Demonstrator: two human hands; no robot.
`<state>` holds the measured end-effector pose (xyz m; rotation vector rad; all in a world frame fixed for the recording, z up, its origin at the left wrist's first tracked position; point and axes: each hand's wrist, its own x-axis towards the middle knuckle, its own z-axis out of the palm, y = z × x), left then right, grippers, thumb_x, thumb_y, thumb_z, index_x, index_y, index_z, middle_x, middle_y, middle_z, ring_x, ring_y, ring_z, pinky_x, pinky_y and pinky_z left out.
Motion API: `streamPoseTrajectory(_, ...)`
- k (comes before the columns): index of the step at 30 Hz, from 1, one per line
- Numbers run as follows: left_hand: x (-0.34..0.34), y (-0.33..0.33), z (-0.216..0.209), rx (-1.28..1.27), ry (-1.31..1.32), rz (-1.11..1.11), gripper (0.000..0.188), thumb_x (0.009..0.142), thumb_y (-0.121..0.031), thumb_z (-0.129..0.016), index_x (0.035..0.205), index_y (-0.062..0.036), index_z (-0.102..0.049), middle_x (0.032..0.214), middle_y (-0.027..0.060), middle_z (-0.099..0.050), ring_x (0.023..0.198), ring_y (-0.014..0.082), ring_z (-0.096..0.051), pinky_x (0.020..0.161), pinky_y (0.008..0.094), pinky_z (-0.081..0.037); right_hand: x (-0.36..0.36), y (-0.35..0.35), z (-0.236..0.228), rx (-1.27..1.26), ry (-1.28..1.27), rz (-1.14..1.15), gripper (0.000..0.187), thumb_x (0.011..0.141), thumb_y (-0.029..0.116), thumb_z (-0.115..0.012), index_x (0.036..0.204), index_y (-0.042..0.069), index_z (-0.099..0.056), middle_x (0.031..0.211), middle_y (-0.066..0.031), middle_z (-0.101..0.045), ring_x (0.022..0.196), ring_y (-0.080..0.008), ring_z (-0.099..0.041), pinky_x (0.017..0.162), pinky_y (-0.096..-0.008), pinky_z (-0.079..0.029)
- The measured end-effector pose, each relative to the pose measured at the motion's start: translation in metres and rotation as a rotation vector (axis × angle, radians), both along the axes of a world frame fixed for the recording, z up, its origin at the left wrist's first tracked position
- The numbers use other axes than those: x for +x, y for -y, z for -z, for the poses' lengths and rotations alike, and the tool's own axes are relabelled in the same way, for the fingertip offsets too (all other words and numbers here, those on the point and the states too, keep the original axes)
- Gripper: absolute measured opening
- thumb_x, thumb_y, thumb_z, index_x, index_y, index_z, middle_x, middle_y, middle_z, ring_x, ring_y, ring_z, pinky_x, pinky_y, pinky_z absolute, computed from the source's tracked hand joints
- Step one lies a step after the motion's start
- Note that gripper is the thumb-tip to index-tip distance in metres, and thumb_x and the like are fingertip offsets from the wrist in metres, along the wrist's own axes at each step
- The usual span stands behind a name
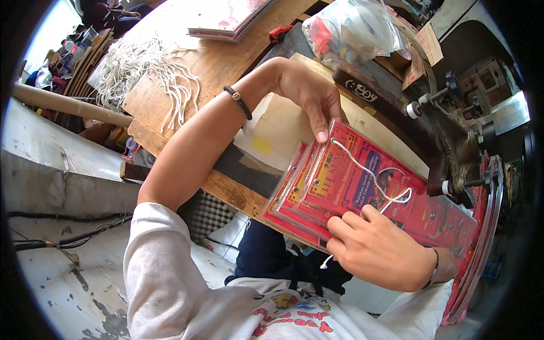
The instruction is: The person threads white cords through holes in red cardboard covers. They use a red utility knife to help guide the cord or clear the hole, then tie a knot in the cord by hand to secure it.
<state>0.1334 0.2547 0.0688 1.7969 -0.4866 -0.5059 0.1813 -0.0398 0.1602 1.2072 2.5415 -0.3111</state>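
A stack of red printed cards in clear plastic covers (317, 195) lies at the table's near edge, with punched eyelet holes along one side. My left hand (320, 107) reaches over from the far side, its thumb and fingers closed on the top edge of the uppermost card. A white cord (371, 175) passes through that card's corner hole and loops across its face. My right hand (382, 246) is curled at the card's near side, where the cord runs in under the fingers. A cord end shows below that hand. The fingertips of my right hand are hidden.
A heap of white cords (150, 76) lies at the far left of the wooden table (224, 190). Beyond are a stack of printed sheets (229, 25) and a clear plastic bag (351, 31). A dark metal machine (453, 130) with knobs stands at right. More red cards hang at far right.
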Motion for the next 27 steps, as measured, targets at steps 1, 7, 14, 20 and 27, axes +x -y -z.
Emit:
streamPoseTrajectory(1,0.000,-0.001,0.000,0.004,-0.003,-0.007,0.039,0.086,-0.026,-0.079,0.112,0.0010,-0.072,0.101,0.0056,-0.075,0.095,0.0109,-0.065,0.090,0.0294,-0.048,0.001,-0.001,0.000,0.002,0.001,-0.007,0.011,0.083,0.020,-0.061,0.081,0.009,-0.064,0.090,-0.0044,-0.053,0.089,-0.0175,-0.053,0.073,-0.0319,-0.039)
streamPoseTrajectory(7,0.002,0.002,-0.002,-0.016,-0.010,0.015,0.039,0.086,-0.026,-0.079,0.113,0.0013,-0.072,0.102,0.0061,-0.075,0.096,0.0108,-0.066,0.091,0.0290,-0.048,-0.002,0.000,0.005,-0.010,-0.042,0.043,0.010,0.083,0.019,-0.062,0.081,0.009,-0.064,0.092,-0.0038,-0.054,0.093,-0.0168,-0.054,0.073,-0.0330,-0.040)
streamPoseTrajectory(14,-0.002,0.002,-0.004,-0.004,0.006,-0.006,0.039,0.087,-0.028,-0.078,0.112,0.0012,-0.072,0.101,0.0055,-0.075,0.097,0.0106,-0.065,0.091,0.0290,-0.048,0.010,-0.019,-0.005,-0.263,-0.495,0.113,0.019,0.090,0.017,-0.061,0.107,0.008,-0.062,0.095,-0.0082,-0.059,0.091,-0.0231,-0.063,0.075,-0.0354,-0.050)
streamPoseTrajectory(20,0.000,0.006,-0.010,-0.044,-0.128,-0.013,0.036,0.079,-0.023,-0.083,0.096,0.0067,-0.072,0.138,0.0235,-0.055,0.131,0.0310,-0.049,0.108,0.0406,-0.039,0.018,-0.052,0.038,0.096,-1.013,0.578,0.016,0.091,0.006,-0.070,0.106,0.003,-0.069,0.080,-0.0102,-0.069,0.065,-0.0138,-0.067,0.059,-0.0284,-0.053)
streamPoseTrajectory(27,-0.002,0.004,-0.008,0.128,0.064,0.019,0.040,0.087,-0.031,-0.077,0.112,-0.0006,-0.072,0.098,0.0062,-0.075,0.091,0.0102,-0.064,0.086,0.0298,-0.048,0.027,-0.057,0.060,0.108,-1.228,0.530,0.014,0.091,0.001,-0.070,0.105,-0.001,-0.068,0.083,-0.0044,-0.069,0.066,-0.0028,-0.063,0.054,-0.0204,-0.049)
